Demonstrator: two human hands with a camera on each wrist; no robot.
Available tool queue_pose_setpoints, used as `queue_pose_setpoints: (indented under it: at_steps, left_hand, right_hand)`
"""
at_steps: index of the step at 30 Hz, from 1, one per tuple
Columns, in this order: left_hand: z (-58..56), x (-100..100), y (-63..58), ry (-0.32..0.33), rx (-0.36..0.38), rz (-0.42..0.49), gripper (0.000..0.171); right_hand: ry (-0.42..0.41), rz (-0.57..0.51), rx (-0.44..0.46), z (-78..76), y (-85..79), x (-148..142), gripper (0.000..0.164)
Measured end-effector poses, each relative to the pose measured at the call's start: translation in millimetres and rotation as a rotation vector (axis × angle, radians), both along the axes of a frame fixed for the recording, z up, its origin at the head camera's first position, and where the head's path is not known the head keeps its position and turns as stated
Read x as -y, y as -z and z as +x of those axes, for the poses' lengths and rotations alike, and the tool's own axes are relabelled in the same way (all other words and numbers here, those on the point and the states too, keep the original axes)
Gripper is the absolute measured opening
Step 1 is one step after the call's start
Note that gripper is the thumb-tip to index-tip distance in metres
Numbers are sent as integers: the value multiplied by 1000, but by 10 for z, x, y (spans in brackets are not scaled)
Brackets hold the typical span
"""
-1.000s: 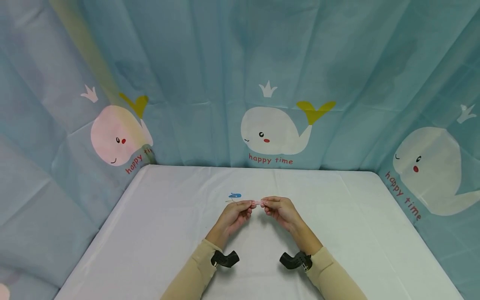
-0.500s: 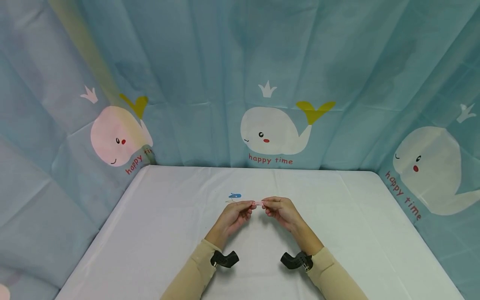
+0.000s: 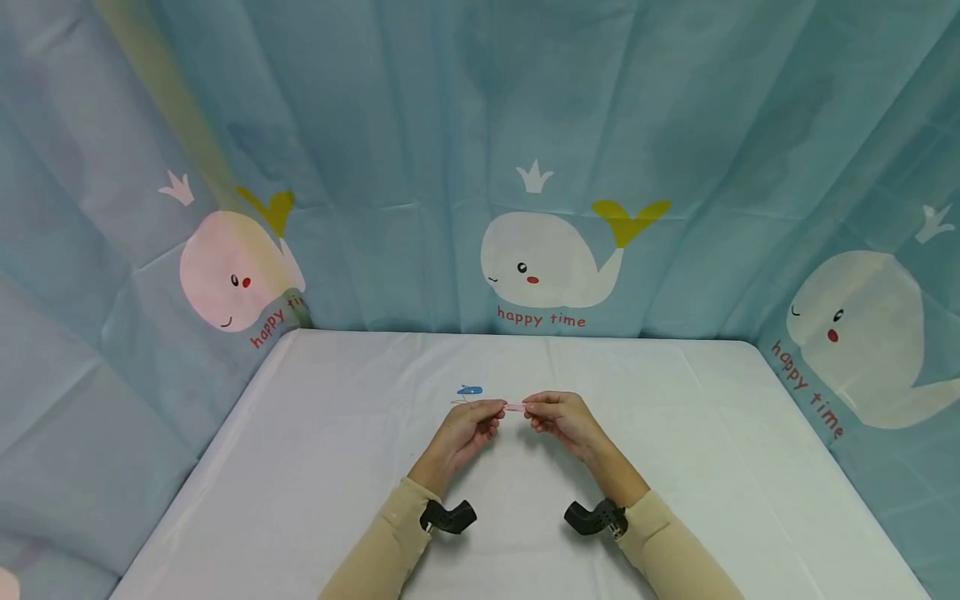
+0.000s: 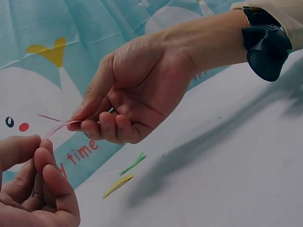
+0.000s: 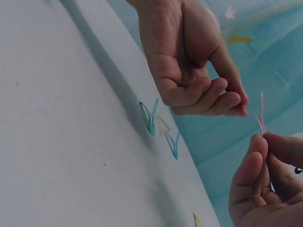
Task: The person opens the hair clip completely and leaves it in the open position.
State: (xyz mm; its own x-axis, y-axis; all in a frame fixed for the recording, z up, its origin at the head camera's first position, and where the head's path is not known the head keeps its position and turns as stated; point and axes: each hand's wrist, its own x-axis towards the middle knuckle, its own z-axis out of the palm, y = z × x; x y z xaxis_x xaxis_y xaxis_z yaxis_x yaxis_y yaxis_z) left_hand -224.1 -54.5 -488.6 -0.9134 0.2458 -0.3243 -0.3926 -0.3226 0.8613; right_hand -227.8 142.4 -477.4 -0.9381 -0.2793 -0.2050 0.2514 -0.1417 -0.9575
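Above the white table, a small pink hair clip spans the gap between both hands. My left hand pinches one end between thumb and forefinger, and my right hand pinches the other. The right wrist view shows a thin pink prong standing apart from the rest of the clip, so it looks unsnapped. In the left wrist view, the clip's strip bends between the fingertips. The fingers hide both ends.
Beyond my left hand lie a blue clip and a pale clip. A teal clip shows in the right wrist view. Green and yellow clips lie on the table. A whale-print curtain surrounds it.
My hands have drifted very slightly apart, and a little more of the pink hair clip shows between the fingertips. Both hands keep their pinch.
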Motion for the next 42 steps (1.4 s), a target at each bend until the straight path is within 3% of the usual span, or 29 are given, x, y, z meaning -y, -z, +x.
queue_pose_setpoints:
  at_steps: [7,15,25,42]
  left_hand:
    - [-8,24,-16,0,-37,-81,30]
    - [-49,35,-32,-16,-91,-191,27]
    - [-252,23,-127,-46,-224,-439,20]
    - [-576,-139,-96,40,-324,-896,10]
  right_hand:
    - [-4,24,-9,-21,15,-10,18]
    - [8,86,-24,-65,18,4,14]
    - [35,176,-59,-224,-37,67,18]
    - [101,538,-96,-716,-52,105,13]
